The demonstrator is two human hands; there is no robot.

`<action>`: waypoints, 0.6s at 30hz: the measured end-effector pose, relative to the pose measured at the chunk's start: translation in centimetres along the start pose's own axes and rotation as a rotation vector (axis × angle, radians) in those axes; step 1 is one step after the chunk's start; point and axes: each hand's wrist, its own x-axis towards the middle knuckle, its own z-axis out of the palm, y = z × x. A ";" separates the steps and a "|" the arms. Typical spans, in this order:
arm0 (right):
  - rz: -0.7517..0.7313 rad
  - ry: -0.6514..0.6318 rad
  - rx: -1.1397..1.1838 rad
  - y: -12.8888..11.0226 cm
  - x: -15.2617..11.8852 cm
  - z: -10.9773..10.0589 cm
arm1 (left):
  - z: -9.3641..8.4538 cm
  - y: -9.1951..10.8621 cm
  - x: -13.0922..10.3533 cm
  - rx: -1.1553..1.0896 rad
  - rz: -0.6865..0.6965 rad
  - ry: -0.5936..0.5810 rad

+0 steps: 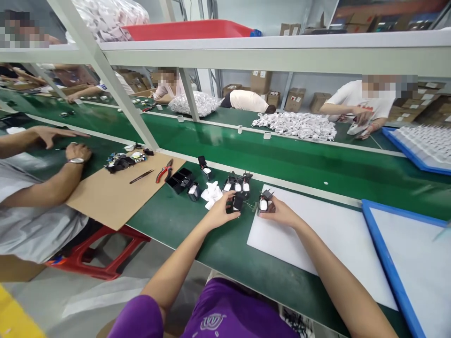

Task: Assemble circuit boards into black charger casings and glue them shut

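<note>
My left hand (222, 212) is closed around a black plastic housing (238, 203). In my right hand (282, 213) is a black plug adapter (264, 202) with metal prongs on top and a white part on its side. Thin wires show between the two hands. Just beyond my left hand, several black plug adapters (237, 182) stand in a cluster. To their left lie crumpled white paper pieces (212, 193), a black adapter (193, 191) and an open black box (179, 179). Another black piece (204, 168) stands behind them.
A white sheet (299, 234) lies under my right forearm, beside a blue-framed tray (380, 253). On the left, a cardboard sheet (116, 197) carries red-handled pliers (164, 172) and tweezers (141, 176), near a co-worker's arms. A green conveyor belt (282, 157) runs behind; people sit across it.
</note>
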 end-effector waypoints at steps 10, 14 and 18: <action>0.013 0.179 -0.066 -1.4 4.6 1.3 | 0.5 0.0 0.2 0.069 -0.010 0.008; -0.011 0.192 -0.049 -2.3 4.6 0.8 | 0.9 0.1 -0.2 0.133 0.004 0.050; -0.052 0.377 -0.054 -3.6 -1.1 -3.9 | 1.0 0.7 -0.7 0.222 -0.044 0.068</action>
